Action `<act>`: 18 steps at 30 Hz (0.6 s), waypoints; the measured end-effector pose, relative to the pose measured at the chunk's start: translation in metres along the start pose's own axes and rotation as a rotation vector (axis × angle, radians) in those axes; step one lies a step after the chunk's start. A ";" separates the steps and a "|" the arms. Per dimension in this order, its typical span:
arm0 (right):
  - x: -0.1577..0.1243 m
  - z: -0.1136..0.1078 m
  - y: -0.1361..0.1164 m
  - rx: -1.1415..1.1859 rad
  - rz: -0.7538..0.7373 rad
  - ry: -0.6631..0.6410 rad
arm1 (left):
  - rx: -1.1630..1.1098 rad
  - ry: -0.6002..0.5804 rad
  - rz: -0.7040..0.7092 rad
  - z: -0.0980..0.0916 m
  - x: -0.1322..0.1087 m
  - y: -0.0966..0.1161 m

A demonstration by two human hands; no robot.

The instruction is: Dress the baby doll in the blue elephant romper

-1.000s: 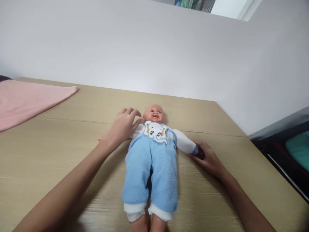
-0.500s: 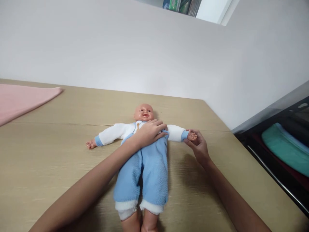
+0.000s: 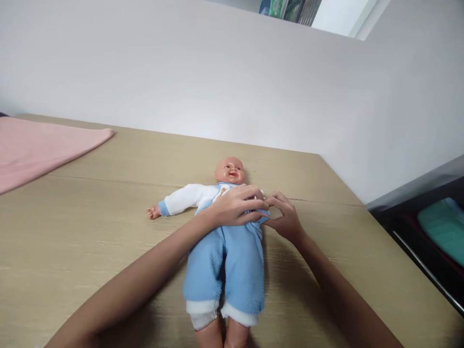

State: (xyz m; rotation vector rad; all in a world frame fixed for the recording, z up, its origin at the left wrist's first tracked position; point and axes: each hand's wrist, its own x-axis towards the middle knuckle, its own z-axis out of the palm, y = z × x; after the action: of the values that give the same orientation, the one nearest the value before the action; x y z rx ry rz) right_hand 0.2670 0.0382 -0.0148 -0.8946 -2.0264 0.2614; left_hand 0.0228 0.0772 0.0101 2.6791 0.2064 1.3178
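On its back on the table lies a bald baby doll (image 3: 229, 170), dressed in a blue fleecy romper (image 3: 239, 266) with white sleeves and blue cuffs. My left hand (image 3: 237, 207) reaches across the doll's chest, its fingers bent round the blue cloth at the right side of the torso. There, my right hand (image 3: 284, 218) meets it, thumb and fingertips closed on the romper's edge. The doll's white sleeve (image 3: 190, 196) on the left stretches outward, with the small plastic hand showing. Its other arm is hidden behind my hands.
A pink cloth (image 3: 47, 147) lies flat at the table's left. The wooden table (image 3: 108, 241) ends at a pale wall (image 3: 181, 72). Beyond its right edge stands a dark holder with green cloth (image 3: 444, 229) in it. Several items show in an opening high up.
My right hand has left the doll's outstretched hand and moved left to the torso. The doll's arm on that side no longer shows. My left fingers now curl around the romper's side.
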 end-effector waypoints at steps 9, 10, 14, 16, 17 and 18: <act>-0.020 -0.007 -0.009 0.339 0.218 -0.149 | -0.435 -0.031 -0.503 0.009 0.012 -0.007; -0.023 -0.003 -0.010 0.426 0.295 -0.104 | -0.393 -0.039 -0.520 0.009 0.012 -0.008; -0.031 0.016 -0.010 0.760 0.579 0.092 | -0.249 -0.111 -0.547 0.012 0.011 -0.011; -0.031 0.023 -0.008 0.802 0.644 0.137 | -0.232 -0.145 -0.571 0.012 0.013 -0.012; -0.030 0.025 -0.008 0.785 0.660 0.156 | -0.237 -0.157 -0.595 0.012 0.014 -0.013; -0.029 0.028 -0.007 0.754 0.671 0.173 | -0.248 -0.164 -0.627 0.012 0.015 -0.013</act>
State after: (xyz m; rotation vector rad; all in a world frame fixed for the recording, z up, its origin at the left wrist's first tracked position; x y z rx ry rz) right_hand 0.2516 0.0181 -0.0466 -1.0091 -1.2351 1.1792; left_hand 0.0402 0.0924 0.0117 2.2210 0.7352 0.8586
